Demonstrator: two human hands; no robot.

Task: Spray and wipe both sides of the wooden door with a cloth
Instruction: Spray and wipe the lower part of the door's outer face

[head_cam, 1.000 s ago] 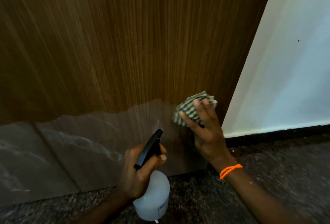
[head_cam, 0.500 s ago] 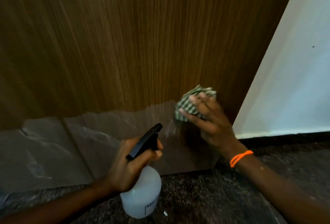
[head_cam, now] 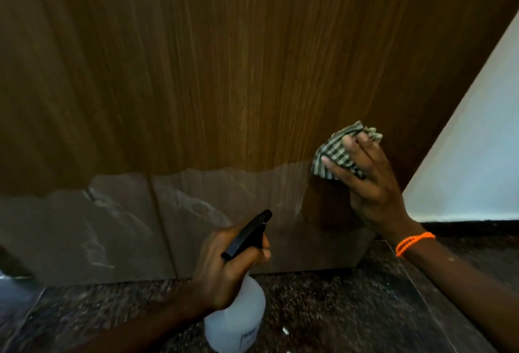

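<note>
The brown wooden door (head_cam: 224, 71) fills most of the view; its lower band reflects the floor tiles. My right hand (head_cam: 368, 184) presses a bunched green-and-white checked cloth (head_cam: 334, 153) flat against the door near its lower right edge, fingers spread over the cloth. My left hand (head_cam: 227, 271) grips a translucent white spray bottle (head_cam: 238, 316) by its neck, with the black trigger head (head_cam: 247, 236) pointing up and right toward the door. An orange band circles my right wrist.
A dark speckled stone floor (head_cam: 337, 310) runs along the bottom. To the right of the door's edge stands a white wall (head_cam: 471, 142) with a black skirting strip (head_cam: 471, 226) at its foot.
My right hand has carried the cloth to the right along the door's lower part. The view has shifted so that the left hand and bottle sit farther left and lower.
</note>
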